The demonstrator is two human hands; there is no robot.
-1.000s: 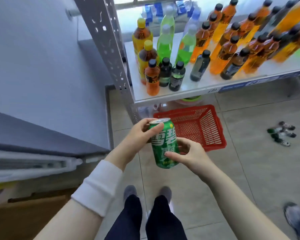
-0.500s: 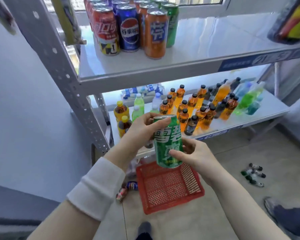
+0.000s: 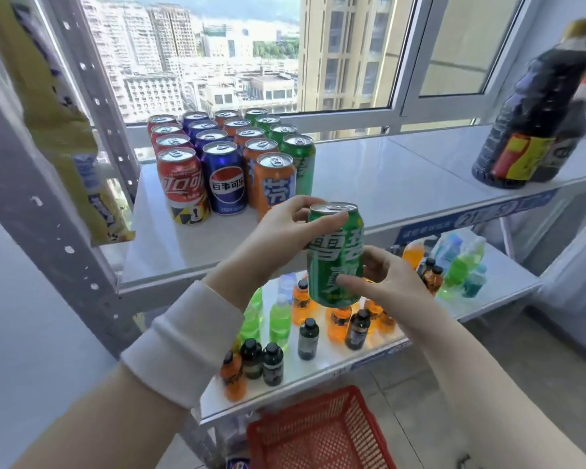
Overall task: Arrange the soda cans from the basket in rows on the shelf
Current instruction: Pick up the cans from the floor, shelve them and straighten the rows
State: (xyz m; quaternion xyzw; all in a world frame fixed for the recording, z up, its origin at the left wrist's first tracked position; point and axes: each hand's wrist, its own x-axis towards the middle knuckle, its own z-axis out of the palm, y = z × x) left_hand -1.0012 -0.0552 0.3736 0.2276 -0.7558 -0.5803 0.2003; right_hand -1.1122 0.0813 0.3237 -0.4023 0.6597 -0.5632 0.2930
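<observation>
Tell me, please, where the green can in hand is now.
Head view, mid-frame: the green can is held by left hand and right hand before the upper shelf, just right of the front orange can.

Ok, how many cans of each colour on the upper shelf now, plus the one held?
Red cans: 4
Blue cans: 4
Orange cans: 5
Green cans on the shelf: 4
Green can, held: 1
Total: 18

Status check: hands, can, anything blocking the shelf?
Left hand grips green soda can near top, right hand lower down. Can upright, short of the shelf, not placed. Slot fronting the green row looks free.
</observation>
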